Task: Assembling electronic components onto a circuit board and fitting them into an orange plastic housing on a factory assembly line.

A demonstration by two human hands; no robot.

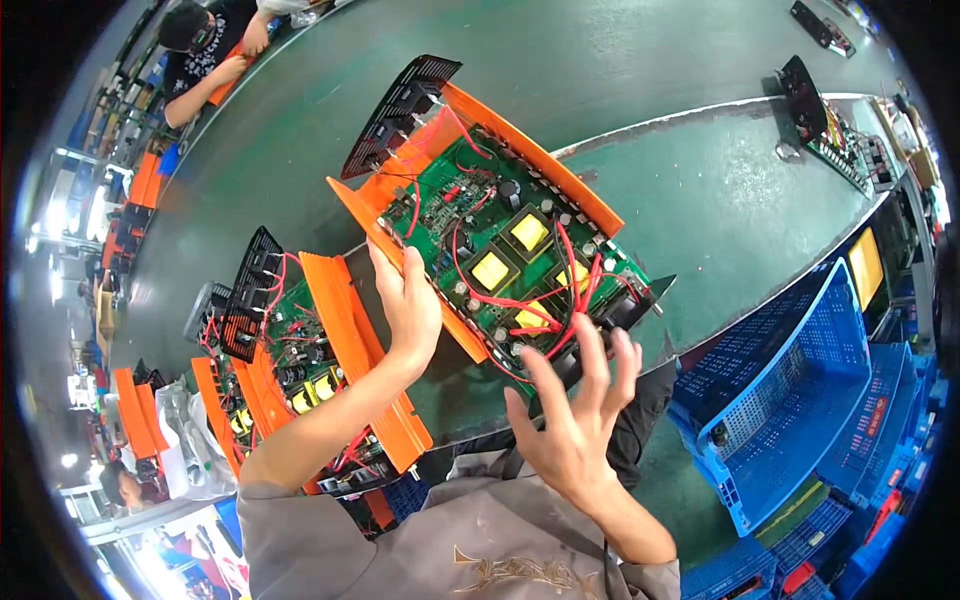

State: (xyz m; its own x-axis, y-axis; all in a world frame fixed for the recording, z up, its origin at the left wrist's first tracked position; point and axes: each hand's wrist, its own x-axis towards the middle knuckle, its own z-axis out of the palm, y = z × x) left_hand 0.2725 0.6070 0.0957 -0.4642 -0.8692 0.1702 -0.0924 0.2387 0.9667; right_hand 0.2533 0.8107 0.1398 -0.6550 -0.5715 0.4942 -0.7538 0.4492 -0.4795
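An orange open case [545, 160] holds a green circuit board [500, 225] with yellow-topped transformers and red wires; a black vented end panel [400, 105] stands at its far end. My left hand [410, 300] grips the case's near-left orange side wall. My right hand [580, 410] has its fingers spread against the black end panel [625, 310] at the case's near end, touching it from below. The case sits tilted across the dark green table [720, 200].
Two similar orange units [300, 340] with black panels lie at my left. Blue plastic crates [790, 390] stand at my right below the table edge. Another board assembly [835, 125] lies far right. A person [205, 50] works at the far left.
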